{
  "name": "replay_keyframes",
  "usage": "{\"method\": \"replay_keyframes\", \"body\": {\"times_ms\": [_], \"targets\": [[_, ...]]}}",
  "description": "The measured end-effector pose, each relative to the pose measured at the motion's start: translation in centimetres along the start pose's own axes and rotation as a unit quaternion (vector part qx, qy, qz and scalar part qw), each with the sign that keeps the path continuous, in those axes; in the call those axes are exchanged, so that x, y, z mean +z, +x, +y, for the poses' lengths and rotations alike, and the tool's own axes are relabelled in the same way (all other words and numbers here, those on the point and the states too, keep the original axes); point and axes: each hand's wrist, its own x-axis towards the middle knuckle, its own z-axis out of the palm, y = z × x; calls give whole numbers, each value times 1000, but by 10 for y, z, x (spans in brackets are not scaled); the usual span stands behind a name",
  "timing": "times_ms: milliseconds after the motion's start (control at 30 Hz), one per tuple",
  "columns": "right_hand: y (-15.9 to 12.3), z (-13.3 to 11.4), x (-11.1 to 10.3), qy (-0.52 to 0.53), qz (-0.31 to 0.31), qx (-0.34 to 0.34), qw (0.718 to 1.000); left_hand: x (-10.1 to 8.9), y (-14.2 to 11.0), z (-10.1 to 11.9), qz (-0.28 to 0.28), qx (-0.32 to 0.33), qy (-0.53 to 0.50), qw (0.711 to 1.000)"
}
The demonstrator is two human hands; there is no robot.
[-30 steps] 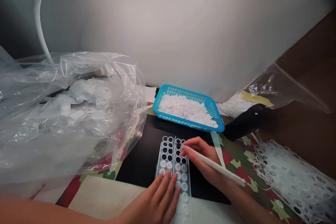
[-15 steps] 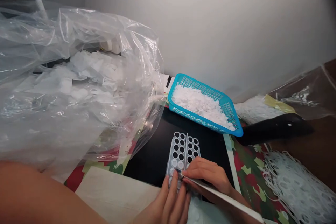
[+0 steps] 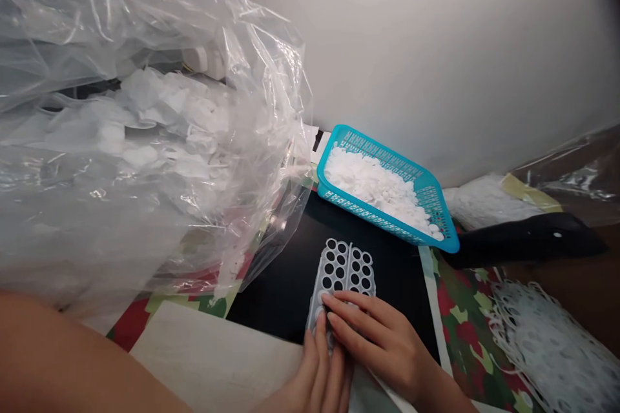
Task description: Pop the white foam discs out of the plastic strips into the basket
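Note:
A pale plastic sheet [image 3: 334, 262] with rows of round holes lies on a black board [image 3: 276, 297]. The far holes show black through them, while white round pieces [image 3: 320, 313] fill some nearer ones. My left hand [image 3: 322, 371] rests on the sheet's near part with fingers stretched and close together. From the right, my right hand [image 3: 380, 335] reaches over, its fingertips at the white pieces beside my left fingertips. A thin white tool [image 3: 394, 399] shows partly beneath my right hand; its tip and my right thumb are hidden.
A blue basket [image 3: 450, 242] of small white pieces stands at the back. A large clear plastic bag [image 3: 271, 77] of white material bulges at left. At right lie a black object [image 3: 523, 240] and a pile of holed plastic sheets [image 3: 557, 342].
My right hand has turned flatter over the sheet, its fingertips moving slightly left and up. The white tool has swung beneath the hand. My left hand has barely shifted.

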Motion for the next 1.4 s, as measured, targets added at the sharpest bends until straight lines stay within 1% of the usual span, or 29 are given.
{"method": "replay_keyframes", "body": {"times_ms": [167,267,367,433,500,567,600,633,667,700,767,833,867,933,1067,1233,1333,1400], "targets": [[-5,-5,1,-3,5,1,1000,-1,-1,-2,-3,21,0,1000],[-9,-2,3,20,22,41,999,1,-1,-1,-1,22,-1,1000],[-10,1,4,39,60,98,993,1,-1,-1,3,21,-1,1000],[-9,3,2,43,91,115,988,1,-1,-3,6,23,-1,1000],[-7,4,-2,26,133,124,983,0,-1,-4,6,25,-2,1000],[-7,5,-8,-5,178,160,971,-1,-1,-5,5,28,-2,1000],[-7,5,-11,-12,193,180,964,0,-1,-5,5,28,0,1000],[-8,5,-13,-6,196,192,962,0,-1,-5,7,28,1,1000],[-9,5,-15,15,185,192,964,0,-1,-5,10,26,1,1000],[-9,5,-15,47,162,178,969,0,-1,-4,12,24,0,1000],[-9,3,-13,112,94,128,981,1,-1,-3,14,16,-5,1000],[-8,1,-8,137,38,81,987,1,-1,-2,14,10,-11,1000],[-7,1,-5,133,24,65,989,1,-1,-1,14,9,-13,1000],[-4,0,-1,113,17,47,992,0,-1,-1,15,12,-17,1000],[1,1,1,92,19,36,995,0,-2,-2,15,32,-16,999],[1,1,2,49,-10,12,999,0,-1,-1,12,31,0,999],[-3,1,3,37,0,29,999,-1,0,-1,5,34,5,999],[-5,1,3,48,28,63,996,-1,0,-1,3,34,9,999]]}}
